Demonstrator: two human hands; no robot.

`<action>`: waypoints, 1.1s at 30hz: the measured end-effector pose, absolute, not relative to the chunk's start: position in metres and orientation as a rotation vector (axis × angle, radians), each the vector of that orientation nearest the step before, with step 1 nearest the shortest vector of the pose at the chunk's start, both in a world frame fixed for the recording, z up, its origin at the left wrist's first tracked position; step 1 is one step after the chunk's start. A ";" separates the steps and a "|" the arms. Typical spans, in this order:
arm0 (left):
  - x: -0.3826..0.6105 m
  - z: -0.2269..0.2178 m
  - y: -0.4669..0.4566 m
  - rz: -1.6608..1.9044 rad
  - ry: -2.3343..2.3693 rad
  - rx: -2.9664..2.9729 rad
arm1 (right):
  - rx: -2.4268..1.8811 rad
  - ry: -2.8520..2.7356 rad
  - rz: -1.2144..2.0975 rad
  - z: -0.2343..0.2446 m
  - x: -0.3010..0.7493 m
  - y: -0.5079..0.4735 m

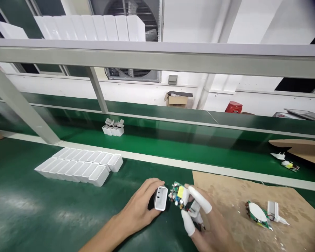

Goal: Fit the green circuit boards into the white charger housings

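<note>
My left hand [143,201] is closed round a small white plastic case [161,198], its open end turned toward me and slots showing inside. Just right of it, my right hand [202,213] pinches a green circuit board [177,196] with small parts and a yellow-wrapped block. White covers sit on the thumb and a finger of that hand. A white plastic piece [195,209] hangs below the board, partly hidden by the fingers. Board and case are close together but apart.
Two rows of white cases [76,166] stand at left. On brown cardboard [225,196] at right lie another board [258,213] and a white plug piece [274,211]. A green conveyor belt [157,143] runs behind, carrying filled cases [113,129]. A shelf beam [157,59] crosses above.
</note>
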State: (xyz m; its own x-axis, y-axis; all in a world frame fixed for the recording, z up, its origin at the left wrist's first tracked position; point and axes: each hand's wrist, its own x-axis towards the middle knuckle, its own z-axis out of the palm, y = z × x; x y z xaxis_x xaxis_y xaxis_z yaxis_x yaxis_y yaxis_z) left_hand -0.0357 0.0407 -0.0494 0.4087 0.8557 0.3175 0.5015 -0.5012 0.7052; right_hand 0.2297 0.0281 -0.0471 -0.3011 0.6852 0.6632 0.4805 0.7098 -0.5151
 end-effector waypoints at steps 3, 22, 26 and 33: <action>-0.036 -0.052 0.041 0.931 1.162 2.206 | -0.824 -1.996 0.221 -0.045 0.220 0.021; -0.031 -0.053 0.037 0.942 1.137 2.290 | -0.890 -2.139 0.080 -0.061 0.217 0.023; -0.030 -0.052 0.038 0.947 1.123 2.298 | -0.899 -2.139 0.076 -0.064 0.218 0.024; -0.030 -0.054 0.037 0.958 1.119 2.301 | -0.940 -2.161 0.104 -0.064 0.218 0.022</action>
State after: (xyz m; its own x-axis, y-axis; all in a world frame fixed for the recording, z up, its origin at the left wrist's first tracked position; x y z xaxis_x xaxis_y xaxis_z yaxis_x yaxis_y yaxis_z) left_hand -0.0296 0.0366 -0.0542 0.4427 0.8007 0.4036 0.5217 -0.5961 0.6103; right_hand 0.2183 0.0222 -0.0637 -0.4373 0.6551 0.6161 0.5931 0.7251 -0.3500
